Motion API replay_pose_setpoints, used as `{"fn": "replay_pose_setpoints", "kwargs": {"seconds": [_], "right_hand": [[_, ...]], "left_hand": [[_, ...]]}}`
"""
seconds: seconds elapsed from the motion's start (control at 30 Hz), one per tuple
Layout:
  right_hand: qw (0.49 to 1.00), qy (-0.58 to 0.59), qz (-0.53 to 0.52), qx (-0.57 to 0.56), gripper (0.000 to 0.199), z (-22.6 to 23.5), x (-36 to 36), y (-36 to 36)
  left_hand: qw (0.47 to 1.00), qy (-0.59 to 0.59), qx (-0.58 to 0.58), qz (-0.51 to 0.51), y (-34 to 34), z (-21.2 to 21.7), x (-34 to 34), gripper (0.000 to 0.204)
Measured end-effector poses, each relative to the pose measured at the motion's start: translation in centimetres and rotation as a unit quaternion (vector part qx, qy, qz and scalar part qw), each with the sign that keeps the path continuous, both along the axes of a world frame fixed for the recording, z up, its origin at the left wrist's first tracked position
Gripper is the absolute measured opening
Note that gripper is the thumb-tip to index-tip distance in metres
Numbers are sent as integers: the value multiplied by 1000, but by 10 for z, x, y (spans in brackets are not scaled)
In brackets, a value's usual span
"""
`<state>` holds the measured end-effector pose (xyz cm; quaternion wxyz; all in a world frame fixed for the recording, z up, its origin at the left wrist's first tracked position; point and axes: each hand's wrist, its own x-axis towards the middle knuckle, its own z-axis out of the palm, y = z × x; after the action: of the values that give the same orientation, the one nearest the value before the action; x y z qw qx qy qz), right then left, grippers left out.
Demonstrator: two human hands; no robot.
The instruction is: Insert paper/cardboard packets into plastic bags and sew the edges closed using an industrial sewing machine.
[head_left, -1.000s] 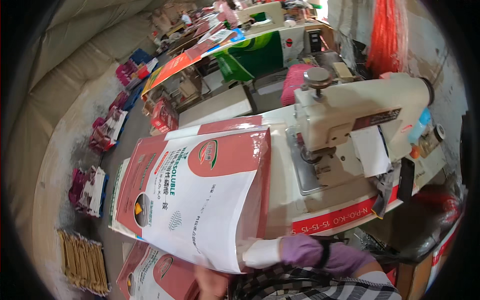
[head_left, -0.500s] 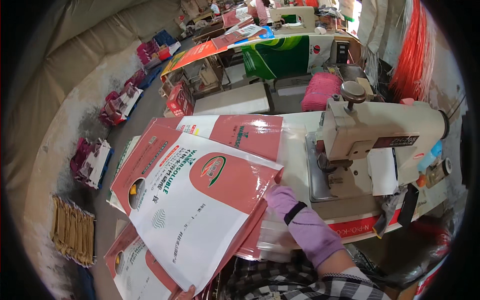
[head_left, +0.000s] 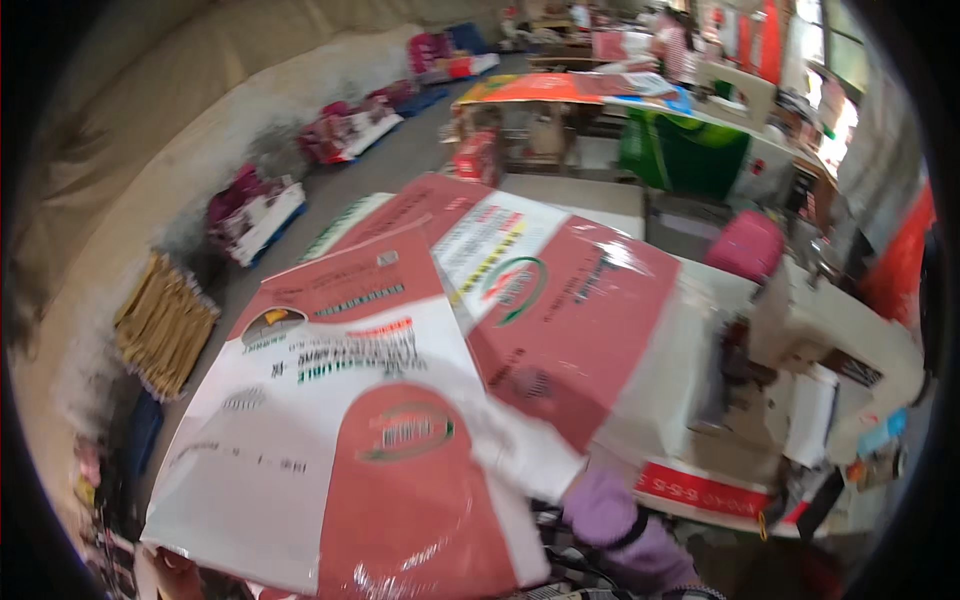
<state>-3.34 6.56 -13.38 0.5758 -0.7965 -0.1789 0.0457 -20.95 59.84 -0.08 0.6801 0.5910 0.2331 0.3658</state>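
A flat white-and-red printed plastic sack (head_left: 265, 400) is tilted toward me over the table's near left. At its lower left corner, my left hand (head_left: 175, 575) grips the edge, with most of the fingers hidden beneath. My right hand (head_left: 525, 450), in a white glove below a purple sleeve cover, lies against the sack's right side; its fingers are smeared by motion. Behind it, another red-and-white sack (head_left: 590, 330) rests on the stack on the table.
A sewing machine (head_left: 840, 335) stands on the right of the table (head_left: 650, 420), with a pink thread cone (head_left: 748, 245) behind it. Brown folded bundles (head_left: 165, 325) and purple-and-white bundles (head_left: 255, 215) line the left wall. A person (head_left: 675, 45) is at the far tables.
The held sack has turned and come nearer, its red panel now toward me. My right glove, hidden before, now shows against the sack. My view has swung left.
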Motion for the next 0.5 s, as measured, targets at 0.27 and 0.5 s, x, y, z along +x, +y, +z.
{"fn": "replay_pose_setpoints", "kwargs": {"seconds": [0.27,0.5], "right_hand": [[971,133,196,42,56,15,-47,107],[970,-39,-101,-219,26,-144,72,151]], "left_hand": [[995,62,56,50,52,-27,-118,31],[981,139,-127,-55,9,-128,-100,33]]}}
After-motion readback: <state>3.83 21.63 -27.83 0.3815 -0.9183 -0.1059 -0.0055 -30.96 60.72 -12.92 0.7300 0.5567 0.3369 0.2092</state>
